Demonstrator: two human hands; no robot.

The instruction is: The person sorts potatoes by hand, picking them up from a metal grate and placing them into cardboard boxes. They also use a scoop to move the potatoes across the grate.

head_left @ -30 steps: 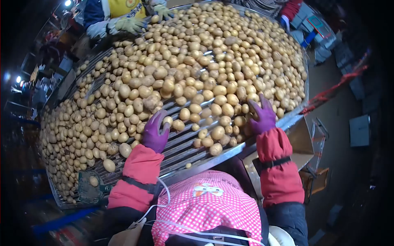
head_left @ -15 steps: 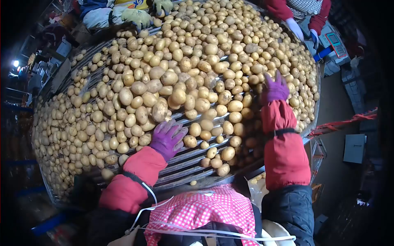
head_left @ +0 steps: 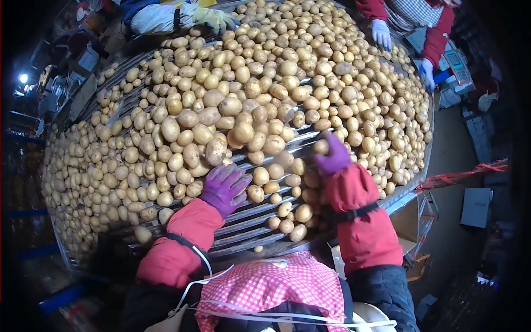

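My left hand, in a purple glove, lies with its fingers spread at the near edge of the potato pile, over dark slats. Several potatoes touch or lie close to its fingertips. Farther right, my right hand, gloved alike, is curled with a potato between thumb and fingers; its lower fingers are partly hidden. Loose potatoes lie on the slats between my hands and me. A broad heap of potatoes covers most of the slatted table.
Across the table, a co-worker's gloved hand touches the pile at top left. Another person's white-gloved hands are at top right, near a device with a screen. A red strap runs off the table's right side.
My right hand has come nearer and to the left, from lying spread on the pile to curling around a potato. Bare slats show behind it. My left hand stays put. Both co-workers' hands have shifted.
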